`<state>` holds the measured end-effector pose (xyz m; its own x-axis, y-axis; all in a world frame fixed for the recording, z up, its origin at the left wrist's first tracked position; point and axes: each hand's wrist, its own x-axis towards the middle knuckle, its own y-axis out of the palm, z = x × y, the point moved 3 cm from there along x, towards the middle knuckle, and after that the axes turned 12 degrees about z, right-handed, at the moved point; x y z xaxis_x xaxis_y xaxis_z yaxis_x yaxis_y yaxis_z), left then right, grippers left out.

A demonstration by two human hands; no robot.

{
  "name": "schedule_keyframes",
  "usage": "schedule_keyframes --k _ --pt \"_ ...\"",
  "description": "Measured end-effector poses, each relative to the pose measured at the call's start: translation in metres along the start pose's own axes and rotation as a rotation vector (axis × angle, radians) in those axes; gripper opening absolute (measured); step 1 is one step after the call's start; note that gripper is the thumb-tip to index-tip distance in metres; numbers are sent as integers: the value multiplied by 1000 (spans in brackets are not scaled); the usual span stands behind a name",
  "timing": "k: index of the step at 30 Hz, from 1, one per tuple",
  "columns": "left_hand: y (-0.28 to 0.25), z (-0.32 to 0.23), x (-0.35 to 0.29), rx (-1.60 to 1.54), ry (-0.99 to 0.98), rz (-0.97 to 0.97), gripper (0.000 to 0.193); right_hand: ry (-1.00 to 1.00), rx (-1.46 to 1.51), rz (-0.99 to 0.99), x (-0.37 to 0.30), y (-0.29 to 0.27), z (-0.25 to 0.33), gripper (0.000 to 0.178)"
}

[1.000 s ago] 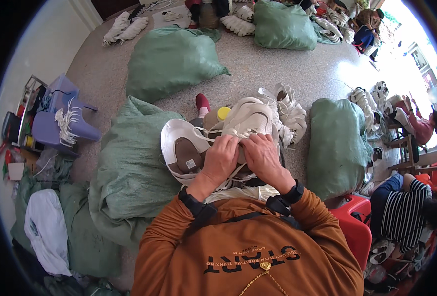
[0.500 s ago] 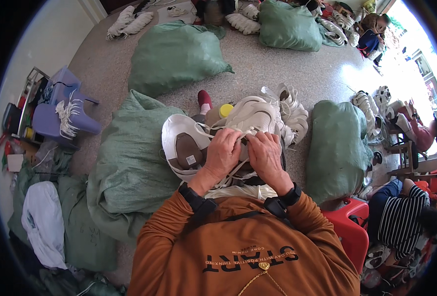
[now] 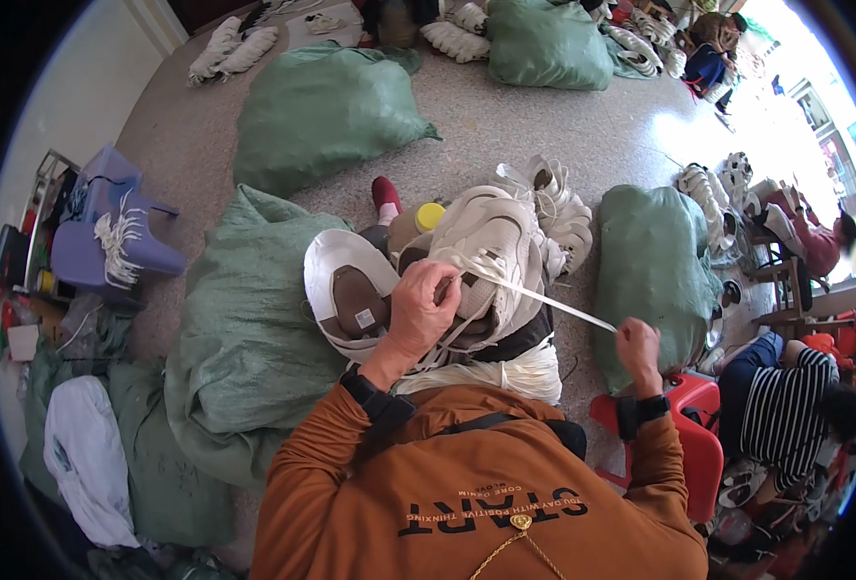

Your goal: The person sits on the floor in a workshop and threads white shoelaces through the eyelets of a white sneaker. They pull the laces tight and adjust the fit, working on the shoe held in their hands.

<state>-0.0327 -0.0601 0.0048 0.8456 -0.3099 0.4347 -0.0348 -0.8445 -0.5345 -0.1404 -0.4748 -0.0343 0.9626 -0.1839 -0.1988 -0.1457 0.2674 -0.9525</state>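
In my lap sits a white sneaker (image 3: pixel 494 237), laces crossing over its tongue. My left hand (image 3: pixel 420 307) is closed at the sneaker's lacing, thumb and finger pinched on lace there. Out to the right, my right hand (image 3: pixel 639 348) is closed around the far part of a flat white shoelace (image 3: pixel 565 307), which runs taut from the sneaker. A second white shoe (image 3: pixel 326 280), with a brown insole, lies left of my left hand. Below the sneaker, against my body, rests a bundle of white laces (image 3: pixel 520 375).
Green sacks (image 3: pixel 254 319) flank me left and right (image 3: pixel 652 280), with another sack (image 3: pixel 327 116) ahead. A yellow-lidded jar (image 3: pixel 430 216) and more sneakers (image 3: pixel 565 227) stand beyond my lap. A purple stool (image 3: pixel 109 242) is left, a red stool (image 3: pixel 694 445) right. People sit at far right.
My hands were together at the sneaker's lacing. My right hand has since swung out to the right, drawing the shoelace taut; my left hand has stayed by the lacing.
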Motion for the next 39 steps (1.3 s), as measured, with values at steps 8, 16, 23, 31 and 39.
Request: schedule_keyframes --k 8,16,23,31,39 --pt "-6 0 7 -119 -169 61 13 -283 227 -15 -6 24 87 16" --pt "-14 12 34 -299 -156 301 15 -618 445 -103 6 -7 237 48" --pt "-20 24 50 -706 -454 756 11 -594 429 -144 4 -3 237 50" --pt "-15 11 47 -211 -161 656 23 -605 675 27 17 8 219 23" --pt "-12 18 53 -133 -227 646 18 -605 938 677 8 -19 180 17"
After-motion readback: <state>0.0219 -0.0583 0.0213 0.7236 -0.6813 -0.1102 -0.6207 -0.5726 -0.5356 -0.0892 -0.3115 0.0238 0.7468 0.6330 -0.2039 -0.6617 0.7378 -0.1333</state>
